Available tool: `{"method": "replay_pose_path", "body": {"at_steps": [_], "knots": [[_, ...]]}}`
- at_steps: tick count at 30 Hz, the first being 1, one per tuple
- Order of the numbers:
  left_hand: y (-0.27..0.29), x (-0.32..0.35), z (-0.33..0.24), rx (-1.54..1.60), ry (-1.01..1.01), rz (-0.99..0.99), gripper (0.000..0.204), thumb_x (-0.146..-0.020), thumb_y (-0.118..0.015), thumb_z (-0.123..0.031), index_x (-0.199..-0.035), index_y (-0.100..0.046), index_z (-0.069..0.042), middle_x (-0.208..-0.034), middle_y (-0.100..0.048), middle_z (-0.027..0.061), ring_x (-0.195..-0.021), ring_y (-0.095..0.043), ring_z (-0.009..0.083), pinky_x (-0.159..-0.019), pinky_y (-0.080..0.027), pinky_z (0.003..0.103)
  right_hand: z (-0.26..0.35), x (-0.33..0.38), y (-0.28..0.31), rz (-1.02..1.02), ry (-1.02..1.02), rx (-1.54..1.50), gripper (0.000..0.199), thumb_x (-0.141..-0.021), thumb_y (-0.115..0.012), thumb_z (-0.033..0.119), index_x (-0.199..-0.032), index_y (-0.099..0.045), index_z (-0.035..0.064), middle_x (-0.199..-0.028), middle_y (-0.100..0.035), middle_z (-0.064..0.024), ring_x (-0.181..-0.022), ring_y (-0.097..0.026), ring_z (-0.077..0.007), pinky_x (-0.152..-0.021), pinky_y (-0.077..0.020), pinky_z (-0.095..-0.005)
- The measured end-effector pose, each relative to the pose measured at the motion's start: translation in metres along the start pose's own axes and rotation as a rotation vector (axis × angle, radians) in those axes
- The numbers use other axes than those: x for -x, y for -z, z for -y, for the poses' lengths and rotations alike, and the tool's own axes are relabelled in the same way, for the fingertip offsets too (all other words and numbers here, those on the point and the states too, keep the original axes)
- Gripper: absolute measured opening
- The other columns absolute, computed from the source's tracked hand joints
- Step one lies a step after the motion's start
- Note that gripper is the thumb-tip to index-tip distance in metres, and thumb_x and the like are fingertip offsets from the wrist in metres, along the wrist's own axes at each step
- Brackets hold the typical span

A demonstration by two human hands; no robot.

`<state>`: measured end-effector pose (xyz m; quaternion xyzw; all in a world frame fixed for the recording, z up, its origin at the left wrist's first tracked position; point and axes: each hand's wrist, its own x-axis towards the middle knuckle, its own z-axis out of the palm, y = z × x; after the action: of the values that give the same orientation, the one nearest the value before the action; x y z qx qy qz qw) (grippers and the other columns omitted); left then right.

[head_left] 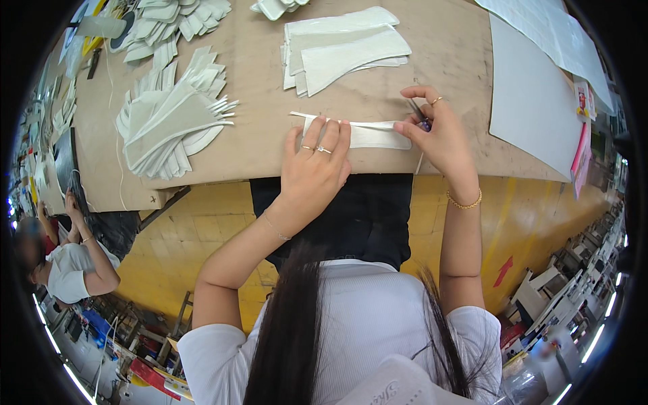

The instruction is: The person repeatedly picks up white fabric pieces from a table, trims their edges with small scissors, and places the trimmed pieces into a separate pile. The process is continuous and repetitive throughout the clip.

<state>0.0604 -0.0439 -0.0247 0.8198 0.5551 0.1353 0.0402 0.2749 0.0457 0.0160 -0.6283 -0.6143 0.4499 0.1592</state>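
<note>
Lying under the left grip (312, 167) is a white piece (379, 139).

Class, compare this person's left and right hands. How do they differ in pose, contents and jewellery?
The left hand lies back upward, fingers on the white piece; the right hand has its thumb at that piece's right end. The right hand holds a small pointed tool; none shows in the left hand. The left wrist wears a thin bracelet, the right wrist a thicker gold chain. Both hands are ungloved and wear rings.
</note>
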Motion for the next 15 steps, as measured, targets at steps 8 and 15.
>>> {"method": "replay_pose_path", "body": {"at_steps": [8, 15], "knots": [[-0.002, -0.001, -0.004, -0.062, -0.011, 0.014, 0.055, -0.086, -0.073, -0.020, -0.140, -0.061, -0.013, -0.129, -0.058, 0.0123, -0.128, -0.052, 0.0294, -0.105, -0.038, 0.052, -0.008, -0.001, 0.006, -0.030, -0.016, 0.054, 0.045, -0.082, -0.081, 0.009, -0.124, -0.064, 0.0090, -0.069, -0.059, -0.0001, -0.066, -0.051, -0.0098, -0.065, -0.0431, -0.0274], [-0.008, -0.008, -0.009, -0.110, 0.010, -0.002, 0.054, -0.090, -0.071, -0.037, -0.141, -0.062, -0.026, -0.126, -0.056, 0.0142, -0.125, -0.050, 0.0332, -0.105, -0.033, 0.058, -0.006, -0.009, 0.006, -0.025, -0.015, 0.062, 0.042, -0.082, -0.079, 0.007, -0.122, -0.064, 0.0074, -0.076, -0.067, -0.0066, -0.072, -0.063, -0.0202, -0.072, -0.0515, -0.0353]]}}
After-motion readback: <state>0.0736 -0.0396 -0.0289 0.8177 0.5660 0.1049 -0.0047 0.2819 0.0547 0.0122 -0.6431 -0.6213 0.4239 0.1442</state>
